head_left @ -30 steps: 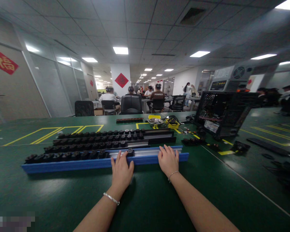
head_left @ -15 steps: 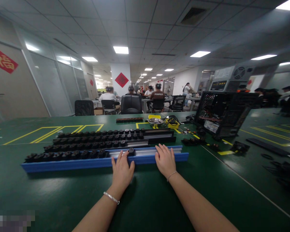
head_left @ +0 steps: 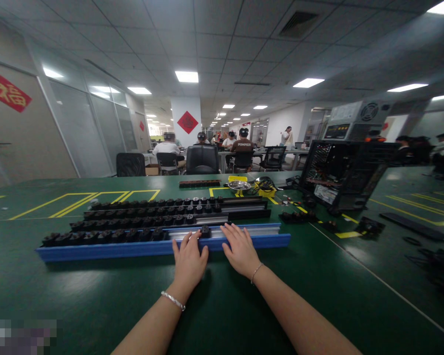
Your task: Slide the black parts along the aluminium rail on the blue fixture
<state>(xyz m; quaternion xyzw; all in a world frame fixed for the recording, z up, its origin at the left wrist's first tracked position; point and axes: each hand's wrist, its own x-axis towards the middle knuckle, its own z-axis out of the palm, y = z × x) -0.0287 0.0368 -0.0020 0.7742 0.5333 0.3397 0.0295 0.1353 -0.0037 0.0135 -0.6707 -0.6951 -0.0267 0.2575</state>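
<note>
A long blue rail point(head_left: 107, 250) lies across the green table in front of me, with a silver track and a row of small black blocks point(head_left: 96, 237) on its left half. My left hand point(head_left: 188, 260) rests on the rail's front edge, fingers stretched onto the silver track beside a single black block point(head_left: 204, 230). My right hand point(head_left: 239, 249) lies flat on the rail just right of that block, fingers spread. Neither hand holds anything. Two black rails point(head_left: 177, 211) with more black blocks lie behind the blue one.
An open black computer case point(head_left: 340, 172) stands at the right. A metal bowl point(head_left: 238, 185) and a yellow tray point(head_left: 237, 179) sit at the far middle. Loose black parts point(head_left: 370, 226) lie to the right. People sit at desks far behind, beyond black chairs point(head_left: 202, 159).
My right hand has slid left along the blue rail, closing the gap to my left hand. The left hand has stayed in place.
</note>
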